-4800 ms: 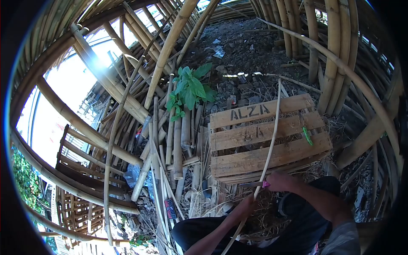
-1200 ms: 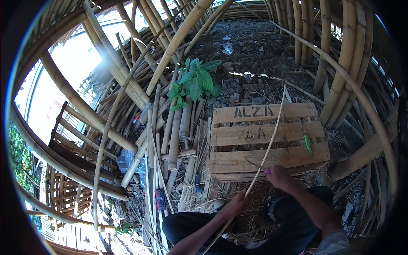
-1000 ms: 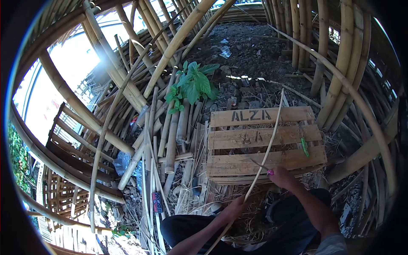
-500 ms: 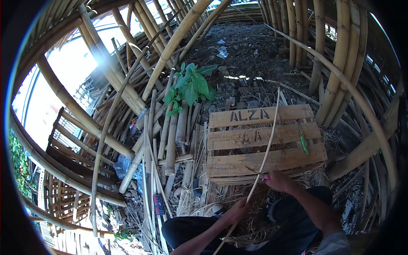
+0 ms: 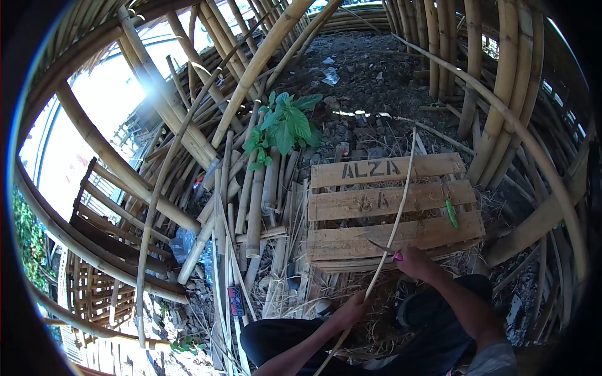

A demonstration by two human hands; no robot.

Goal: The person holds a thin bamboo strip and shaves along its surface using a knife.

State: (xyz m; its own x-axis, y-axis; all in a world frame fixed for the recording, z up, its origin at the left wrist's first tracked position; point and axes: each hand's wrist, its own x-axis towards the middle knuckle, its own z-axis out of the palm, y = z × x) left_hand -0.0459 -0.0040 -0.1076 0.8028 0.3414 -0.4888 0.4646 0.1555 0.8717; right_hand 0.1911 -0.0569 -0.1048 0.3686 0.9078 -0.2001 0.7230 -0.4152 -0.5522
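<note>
A long thin bamboo strip runs slantwise from the far side of a wooden crate down past my knees. My left hand is closed round it near my lap. My right hand grips a knife by its pink handle. The dark blade points left and lies by the strip, just above the crate's near edge; whether it touches the strip I cannot tell. On the crate's slats, marked "ALZA", rests a bright green object.
Cut bamboo poles and pale strips lie left of the crate, beside a leafy green plant. A red and blue packet lies near my left knee. Upright bamboo poles stand to the right. A long bent pole arches there.
My right hand has shifted slightly right with the knife, whose blade now tilts more. The left hand keeps hold of the strip in nearly the same place.
</note>
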